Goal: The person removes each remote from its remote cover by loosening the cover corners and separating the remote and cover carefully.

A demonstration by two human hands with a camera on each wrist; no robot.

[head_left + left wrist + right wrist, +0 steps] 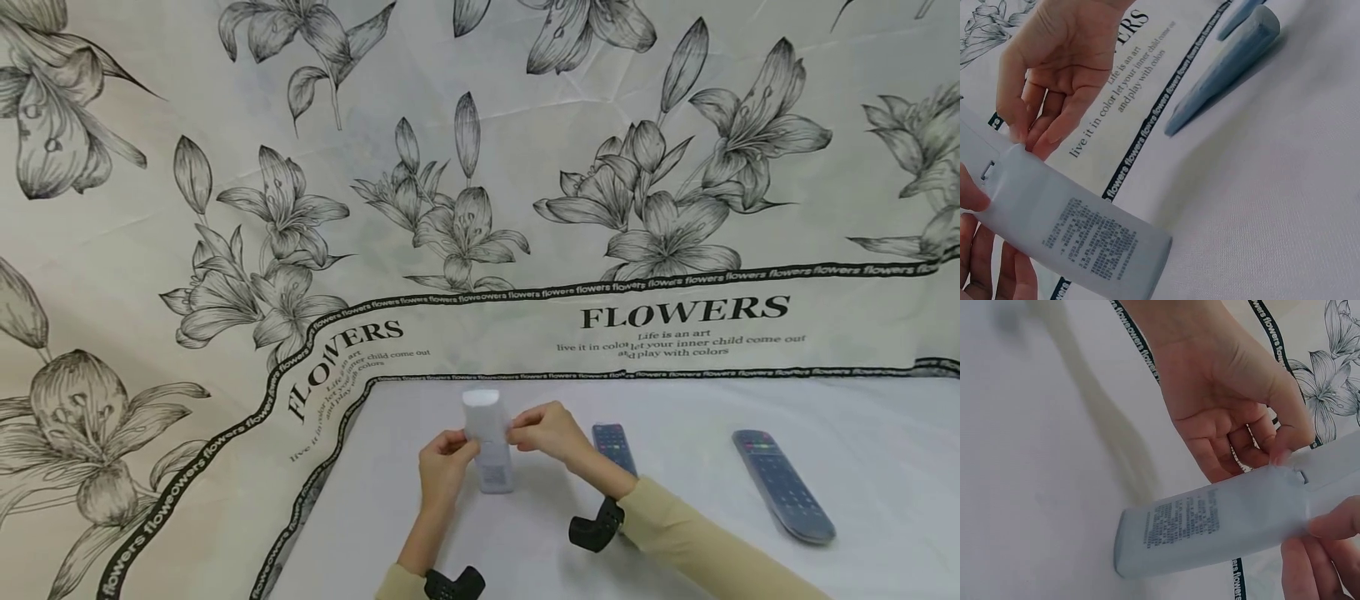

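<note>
Lower centre: my left hand [441,471] and right hand [551,432], both pinched closed on opposite edges of pale printed device [492,457]; blue-grey remotes [783,487] lower right.

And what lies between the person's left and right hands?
In the head view, a white object lies between the left hand and right hand, its sides pinched.

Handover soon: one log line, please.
left hand pinches cover | right hand pinches cover | white remote partly covered | two other remotes on table
</note>
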